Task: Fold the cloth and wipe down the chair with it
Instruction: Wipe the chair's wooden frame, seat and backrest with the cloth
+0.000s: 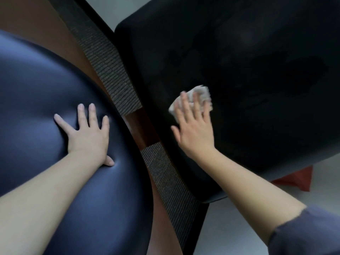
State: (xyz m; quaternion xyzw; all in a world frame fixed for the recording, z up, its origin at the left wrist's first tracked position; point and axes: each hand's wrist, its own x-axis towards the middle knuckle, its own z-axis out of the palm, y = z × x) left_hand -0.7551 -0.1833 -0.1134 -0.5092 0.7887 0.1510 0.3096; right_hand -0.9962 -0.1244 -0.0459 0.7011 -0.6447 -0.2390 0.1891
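On the chair seat (257, 74), right hand (195, 133) presses the cloth (202, 92)

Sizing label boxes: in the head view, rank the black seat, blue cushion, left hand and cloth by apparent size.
1. Black seat and blue cushion: alike, both cropped, cushion nearer; unranked.
2. Left hand.
3. Cloth, partly under the right hand.

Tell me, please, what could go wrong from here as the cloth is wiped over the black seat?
1. The right hand lies flat on the bunched cloth without gripping it, so the cloth could slip out mid-stroke.
2. The cloth covers only a small patch of the seat, so parts may get missed.
3. The left hand presses into the blue cushion; if that gives or shifts, the person might lose support.
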